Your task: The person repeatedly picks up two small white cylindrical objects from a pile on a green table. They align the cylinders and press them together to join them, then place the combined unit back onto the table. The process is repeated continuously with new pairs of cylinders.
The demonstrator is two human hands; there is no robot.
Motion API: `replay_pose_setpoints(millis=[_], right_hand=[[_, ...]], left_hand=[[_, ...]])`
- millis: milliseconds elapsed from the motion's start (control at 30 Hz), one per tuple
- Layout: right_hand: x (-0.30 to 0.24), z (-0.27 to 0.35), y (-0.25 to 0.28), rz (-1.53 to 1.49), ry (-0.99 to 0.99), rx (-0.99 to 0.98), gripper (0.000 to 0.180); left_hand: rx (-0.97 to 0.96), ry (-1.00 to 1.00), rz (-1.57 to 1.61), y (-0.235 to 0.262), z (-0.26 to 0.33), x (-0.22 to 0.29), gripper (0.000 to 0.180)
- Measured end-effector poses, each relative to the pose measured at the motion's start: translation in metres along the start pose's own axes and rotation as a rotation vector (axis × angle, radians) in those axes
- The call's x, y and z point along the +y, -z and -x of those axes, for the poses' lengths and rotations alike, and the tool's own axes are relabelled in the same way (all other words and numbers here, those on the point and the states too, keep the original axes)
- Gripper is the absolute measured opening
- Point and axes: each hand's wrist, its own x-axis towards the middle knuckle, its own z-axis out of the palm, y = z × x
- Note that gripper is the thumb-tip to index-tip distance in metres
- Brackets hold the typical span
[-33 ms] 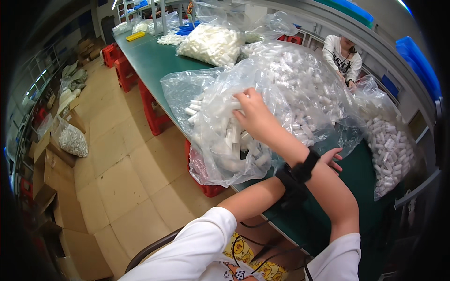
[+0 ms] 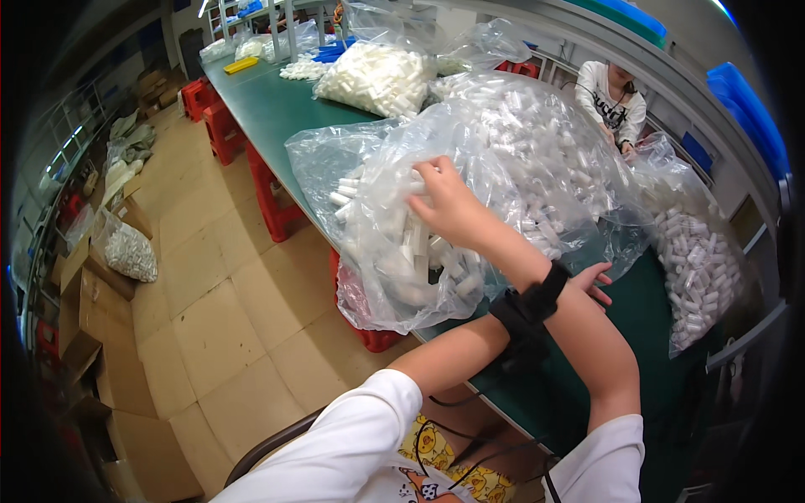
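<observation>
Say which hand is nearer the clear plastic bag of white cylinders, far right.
Left: the left hand is a short way left of the bag; the right hand is farther left, touching another clear plastic bag.

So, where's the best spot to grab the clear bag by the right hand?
Probably the loose flap on the clear bag's left, coming from the left: it spreads out there as thin, slack film, easy to pinch, while white tubes lie farther in.
</observation>
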Motion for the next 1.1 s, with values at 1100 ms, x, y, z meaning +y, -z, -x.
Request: replay_pose_setpoints(millis=[1100], right_hand=[[0.220,0.106,0.140,0.823,-1.183,-0.084,0.037]], left_hand=[[0.166,-0.159,-0.011,0.007,0.008,-0.007,0.027]])
